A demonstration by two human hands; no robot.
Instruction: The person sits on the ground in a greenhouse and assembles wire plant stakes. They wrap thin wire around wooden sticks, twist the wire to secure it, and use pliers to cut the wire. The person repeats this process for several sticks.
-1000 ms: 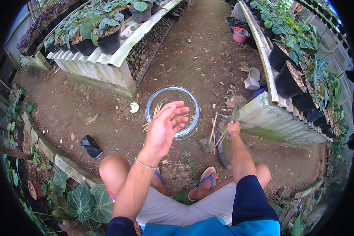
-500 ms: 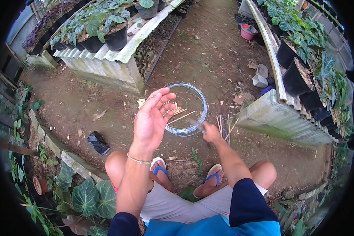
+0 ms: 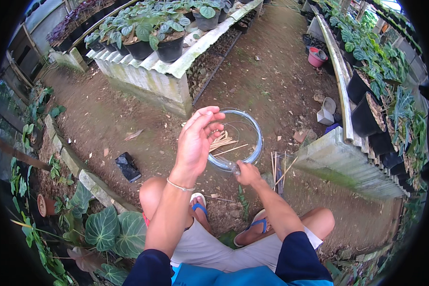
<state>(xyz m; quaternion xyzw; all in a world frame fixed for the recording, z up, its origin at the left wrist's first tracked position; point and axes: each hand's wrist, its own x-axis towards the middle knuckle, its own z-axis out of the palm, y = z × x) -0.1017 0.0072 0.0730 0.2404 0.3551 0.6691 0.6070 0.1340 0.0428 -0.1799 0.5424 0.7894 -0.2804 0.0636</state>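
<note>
Brown soil (image 3: 262, 71) is spread up the middle of the frame, flanked by two concrete benches. The left bench (image 3: 143, 90), topped with corrugated sheet, is set in the upper left; the right bench (image 3: 352, 162) is seen at the right. Both are lined with potted plants (image 3: 143, 34). Grey shorts (image 3: 214, 248) are shown at the lower centre, between bent knees, and blue-strapped sandals (image 3: 259, 222) are worn on the feet. At the centre, a coil (image 3: 260, 138) of silvery wire is laid flat on the soil. Its left edge is covered by the left hand (image 3: 195, 138), which is raised and held wide — fingers loosely curved, palm turned toward the right of the frame. The right hand (image 3: 249, 173) is kept narrow, in a grip at the coil's lower edge. Pale sticks (image 3: 223, 143) are heaped within the ring, and more sticks (image 3: 287, 170) are laid just right of it. Black plastic (image 3: 127, 167) is left on the soil at centre left. A bracelet (image 3: 180, 185) is worn on the left wrist. Smallest, a grey tool (image 3: 234, 168) is held in the right hand — its kind is blurred, and whether the wire is touched by it cannot be told.
</note>
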